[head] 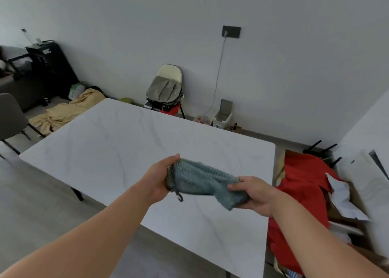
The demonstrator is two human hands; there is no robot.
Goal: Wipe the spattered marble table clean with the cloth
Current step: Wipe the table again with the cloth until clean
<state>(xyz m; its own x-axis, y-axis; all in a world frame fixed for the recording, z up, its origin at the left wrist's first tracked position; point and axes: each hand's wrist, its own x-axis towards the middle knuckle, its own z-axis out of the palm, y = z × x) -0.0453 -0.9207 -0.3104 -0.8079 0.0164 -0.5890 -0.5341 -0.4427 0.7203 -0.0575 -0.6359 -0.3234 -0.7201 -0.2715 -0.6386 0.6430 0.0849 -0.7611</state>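
A blue-grey cloth (203,179) is held stretched between both hands above the near part of the white marble table (117,143), apart from its surface. Its left end is gripped by the left hand (159,177), thumb on top and fingers curled beneath; its right end is pinched by the right hand (255,194), fingers folded over the fabric. A small dark hanging loop dangles from the cloth's left corner.

The tabletop is seen bare across its whole span, with rounded corners at the far left, far right and left. Open floor lies along the near left edge. The right edge is crowded by a red fabric pile (303,195) just beside it, with white paper (345,199) lying on it. Beyond the far edge stand a chair with a grey backpack (165,90) and a small lidded bin (223,115).

No writing or labels can be read.
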